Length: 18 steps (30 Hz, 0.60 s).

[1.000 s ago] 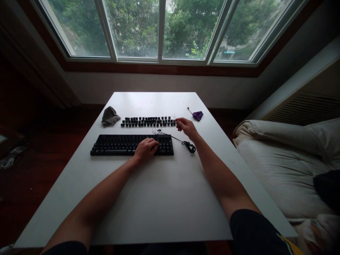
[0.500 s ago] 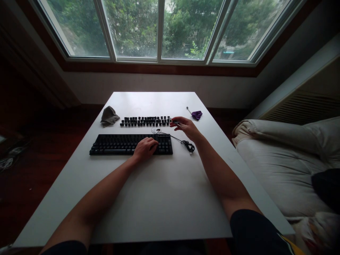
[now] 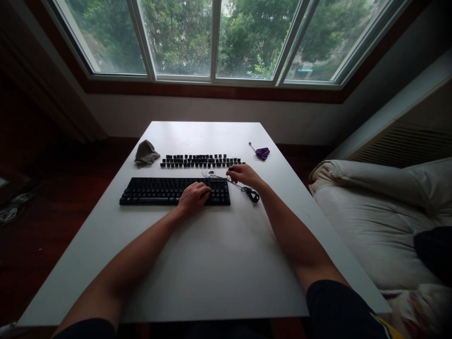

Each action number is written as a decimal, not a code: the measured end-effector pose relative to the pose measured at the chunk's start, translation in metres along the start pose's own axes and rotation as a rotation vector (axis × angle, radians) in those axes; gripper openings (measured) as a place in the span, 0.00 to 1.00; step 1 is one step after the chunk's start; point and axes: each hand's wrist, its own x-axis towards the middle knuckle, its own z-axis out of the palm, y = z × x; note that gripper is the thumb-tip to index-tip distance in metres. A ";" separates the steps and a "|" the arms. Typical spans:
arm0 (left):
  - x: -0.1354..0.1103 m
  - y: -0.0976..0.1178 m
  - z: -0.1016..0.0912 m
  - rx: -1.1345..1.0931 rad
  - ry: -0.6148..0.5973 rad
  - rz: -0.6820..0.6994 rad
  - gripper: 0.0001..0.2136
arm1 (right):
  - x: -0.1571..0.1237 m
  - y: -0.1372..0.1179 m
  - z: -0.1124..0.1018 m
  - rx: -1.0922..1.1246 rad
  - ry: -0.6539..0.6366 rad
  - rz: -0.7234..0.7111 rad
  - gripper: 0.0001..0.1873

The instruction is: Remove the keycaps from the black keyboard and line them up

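I see my left hand (image 3: 193, 197) lying on the right part of the black keyboard (image 3: 158, 190). Its fingers (image 3: 204, 191) are bent a little and rest on the keys. They grip nothing, they just lie flat on top.

My right hand (image 3: 244, 175) is just past the far right corner of the keyboard. Its fingers (image 3: 233, 172) are pinched narrow, tip to tip, around a small dark piece (image 3: 230, 169). The piece is too small for me to say what it is. It sits just above the table (image 3: 212, 263), between the keyboard and the rows of loose keycaps (image 3: 201, 161).

The keyboard lies flat in the middle of the white table, with its long side facing me. The loose keycaps lie in neat rows just behind it, near but not touching. The right end of the rows is close to my right fingers.

A clear round thing (image 3: 208, 173) lies between the keycaps and the keyboard, just left of my right hand. A black cable (image 3: 251, 194) runs from the back of the keyboard under my right hand and ends in a small bundle beside my wrist.

A grey cloth (image 3: 145, 153) lies crumpled at the left end of the keycap rows. A purple thing (image 3: 262, 152) with a thin stick lies well off to the right, near the table edge.

A white couch (image 3: 370, 212) stands to the right of the table. A big window (image 3: 215, 42) with green trees behind it is at the far wall.
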 end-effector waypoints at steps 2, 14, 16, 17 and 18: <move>0.000 0.000 0.000 -0.001 -0.003 0.002 0.09 | 0.001 0.005 0.002 -0.022 -0.006 0.006 0.18; -0.001 -0.002 0.002 0.026 -0.003 0.010 0.09 | 0.001 0.010 0.005 -0.063 -0.126 0.000 0.19; -0.001 -0.002 0.002 0.029 -0.005 0.009 0.09 | 0.000 0.007 0.007 -0.089 -0.112 -0.029 0.20; -0.001 -0.002 0.002 0.030 -0.007 0.011 0.09 | 0.000 0.005 0.008 -0.107 -0.115 -0.043 0.20; -0.001 -0.002 0.001 0.030 -0.009 0.013 0.09 | -0.001 0.003 0.009 -0.132 -0.127 -0.056 0.19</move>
